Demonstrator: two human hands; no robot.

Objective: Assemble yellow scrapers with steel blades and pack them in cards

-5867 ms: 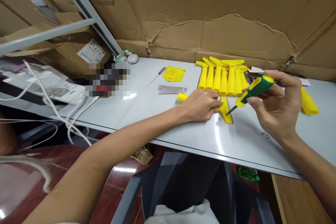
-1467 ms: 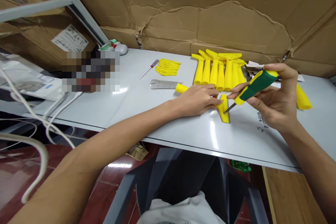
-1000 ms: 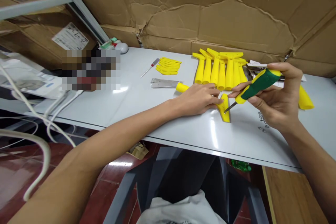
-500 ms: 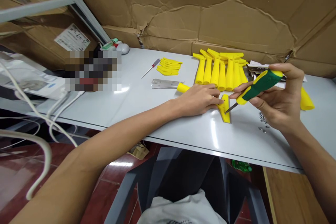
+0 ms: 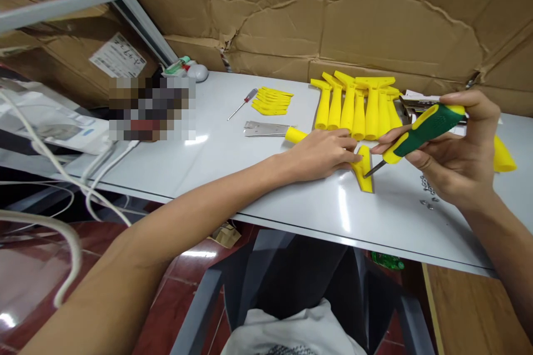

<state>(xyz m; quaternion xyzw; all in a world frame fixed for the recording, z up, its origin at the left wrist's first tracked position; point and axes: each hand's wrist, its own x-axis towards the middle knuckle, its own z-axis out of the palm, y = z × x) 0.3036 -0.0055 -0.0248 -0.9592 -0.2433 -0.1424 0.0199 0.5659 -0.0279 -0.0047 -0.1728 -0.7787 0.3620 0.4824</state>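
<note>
My left hand (image 5: pixel 322 154) is closed around a yellow T-shaped scraper (image 5: pixel 365 172) that lies on the table, its round handle end showing left of the hand. A thin metal blade edge shows along the scraper's head. My right hand (image 5: pixel 462 150) grips a green and yellow screwdriver (image 5: pixel 428 132), tilted down to the left. Its tip meets the scraper head near a hole; whether a screw sits there is too small to tell. Several small screws (image 5: pixel 428 191) are scattered on the table below my right hand.
Several yellow scraper handles (image 5: pixel 345 108) stand in a row at the back. Flat yellow pieces (image 5: pixel 272 101), a small screwdriver (image 5: pixel 242 104) and metal blades (image 5: pixel 264 128) lie to the left. Another yellow piece (image 5: pixel 503 155) is at the right. White cables (image 5: pixel 100 172) hang over the left edge.
The view has shifted slightly, so the table things appear a little further right. Both hands keep their hold, and the screwdriver tip stays at the scraper head.
</note>
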